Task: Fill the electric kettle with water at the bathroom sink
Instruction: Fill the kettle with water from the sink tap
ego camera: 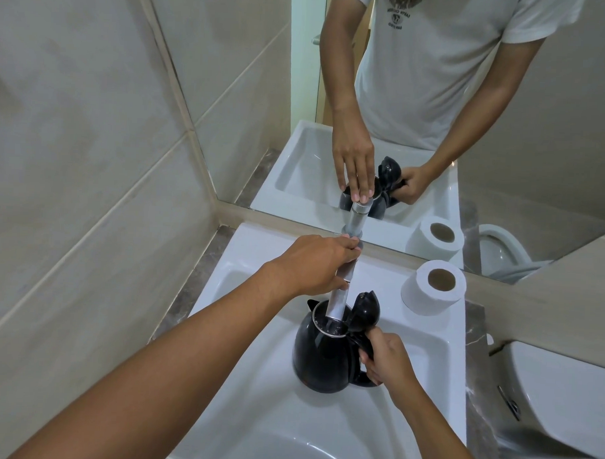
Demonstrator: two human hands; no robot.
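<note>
A small tiled bathroom is shown, with a white sink [244,289] set against a mirror [436,96] and pale wall tiles [91,153] at the left. Inside the basin the black electric kettle [320,353] is held upright, its lid [367,309] hinged open, and the chrome faucet spout [341,296] is lowered right into the mouth. Water seems to be glinting inside the rim, though the level cannot be read.

Overfilling is the main risk judged from here: with the spout hiding much of the opening, the level could pass the maximum mark unnoticed. If the kettle were lifted or tilted before the tap is shut, the rim could knock the spout and water could be spilled over the body and its base contacts. The open lid could also swing against the spout.

The right hand [385,362] is closed firmly around the kettle handle [365,351], fingers wrapped, bearing the weight. The left hand [320,264] is laid loosely over the top of the faucet, fingers extended and half-curled on the tap rather than clenched.

Just beyond, a toilet paper roll [433,285] stands on the sink ledge, and a toilet cistern [563,393] is seen at the right.
</note>
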